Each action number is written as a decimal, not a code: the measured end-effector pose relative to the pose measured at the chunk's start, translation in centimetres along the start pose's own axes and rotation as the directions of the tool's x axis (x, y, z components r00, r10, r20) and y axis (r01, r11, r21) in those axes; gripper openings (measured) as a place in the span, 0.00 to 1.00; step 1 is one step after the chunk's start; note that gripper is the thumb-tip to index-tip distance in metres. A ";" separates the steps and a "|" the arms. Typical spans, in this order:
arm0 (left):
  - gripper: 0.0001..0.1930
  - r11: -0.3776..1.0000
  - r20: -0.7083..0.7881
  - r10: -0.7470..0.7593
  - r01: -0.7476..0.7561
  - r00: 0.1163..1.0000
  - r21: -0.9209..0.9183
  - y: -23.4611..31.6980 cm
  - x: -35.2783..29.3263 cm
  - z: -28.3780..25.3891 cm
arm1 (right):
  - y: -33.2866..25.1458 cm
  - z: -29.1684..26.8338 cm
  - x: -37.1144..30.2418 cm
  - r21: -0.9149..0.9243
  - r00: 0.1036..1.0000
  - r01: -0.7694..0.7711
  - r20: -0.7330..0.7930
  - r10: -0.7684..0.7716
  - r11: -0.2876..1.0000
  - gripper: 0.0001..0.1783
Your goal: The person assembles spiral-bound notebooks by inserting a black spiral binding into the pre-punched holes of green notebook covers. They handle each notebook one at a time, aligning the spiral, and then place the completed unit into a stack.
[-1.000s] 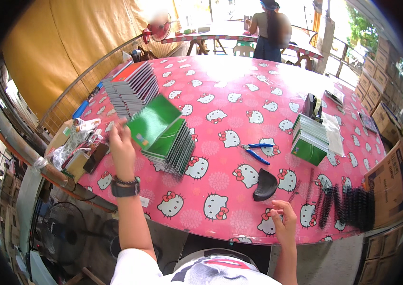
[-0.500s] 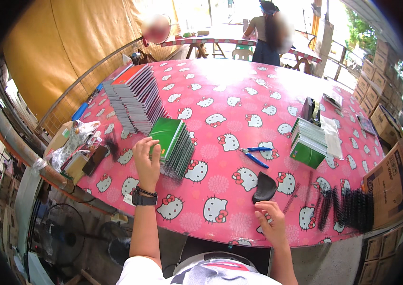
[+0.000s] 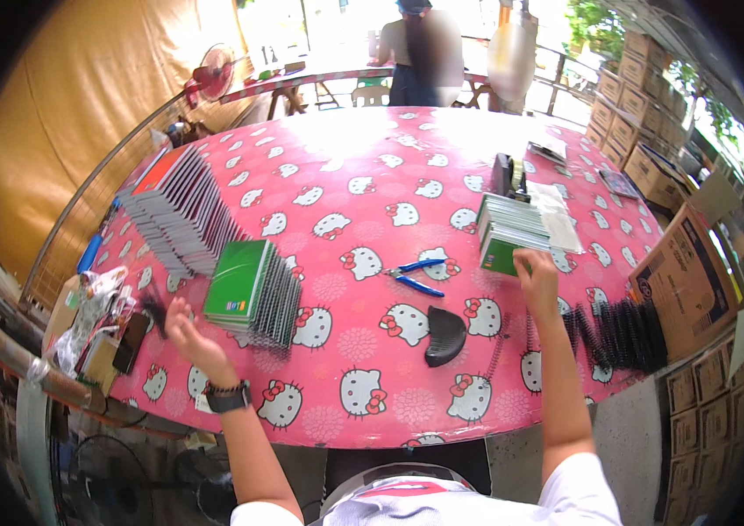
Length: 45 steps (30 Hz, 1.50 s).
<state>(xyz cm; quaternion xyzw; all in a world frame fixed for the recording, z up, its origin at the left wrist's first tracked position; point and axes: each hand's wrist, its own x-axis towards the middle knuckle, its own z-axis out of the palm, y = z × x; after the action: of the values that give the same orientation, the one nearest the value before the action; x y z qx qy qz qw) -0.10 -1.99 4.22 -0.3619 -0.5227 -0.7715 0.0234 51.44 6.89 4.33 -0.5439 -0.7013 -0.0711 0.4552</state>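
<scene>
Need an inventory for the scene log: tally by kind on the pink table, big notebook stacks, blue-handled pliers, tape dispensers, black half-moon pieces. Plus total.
Big notebook stacks: 3 (orange-topped stack, green-topped spiral stack, green-covered stack at right)
Blue-handled pliers: 1
Tape dispenser: 1
Black half-moon piece: 1
Total: 6

The green spiral notebooks [image 3: 238, 282] lie flat in 1 closed stack toward 9 o'clock on the desk [image 3: 337, 285], the glossy top cover facing up and dark coils lining the stack's 3 o'clock side. Toward 2 o'clock, the green booklets [image 3: 512, 230] stand on edge in 1 tight row, pale edges upward, the front cover facing 6 o'clock.
</scene>
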 end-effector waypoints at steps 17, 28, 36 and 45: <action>0.20 0.993 0.531 0.093 -0.042 0.842 -0.107 12.0 -14.6 4.4 | -13.5 -0.8 -0.8 0.356 0.905 0.163 0.316 -0.283 0.920 0.03; 0.16 0.843 0.777 -0.335 0.538 0.533 -0.006 5.8 -19.5 0.8 | -17.2 1.5 -12.4 0.662 0.860 -0.448 0.502 0.088 0.601 0.07; 0.29 0.866 0.805 0.250 -0.496 0.538 0.063 11.6 -19.5 2.6 | -19.0 3.3 -13.1 0.712 0.847 -0.531 0.448 0.285 0.459 0.14; 0.14 0.891 0.843 0.280 -0.452 0.460 -0.050 10.4 -19.1 3.8 | -6.1 -0.5 -8.5 -0.128 0.864 -0.472 0.132 0.487 0.872 0.15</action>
<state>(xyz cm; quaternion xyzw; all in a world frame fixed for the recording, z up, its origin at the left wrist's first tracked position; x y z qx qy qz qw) 20.30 -10.04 2.03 -0.7829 -0.4471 -0.4318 -0.0282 46.59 -1.76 0.90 -0.7254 -0.5742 0.0561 0.3754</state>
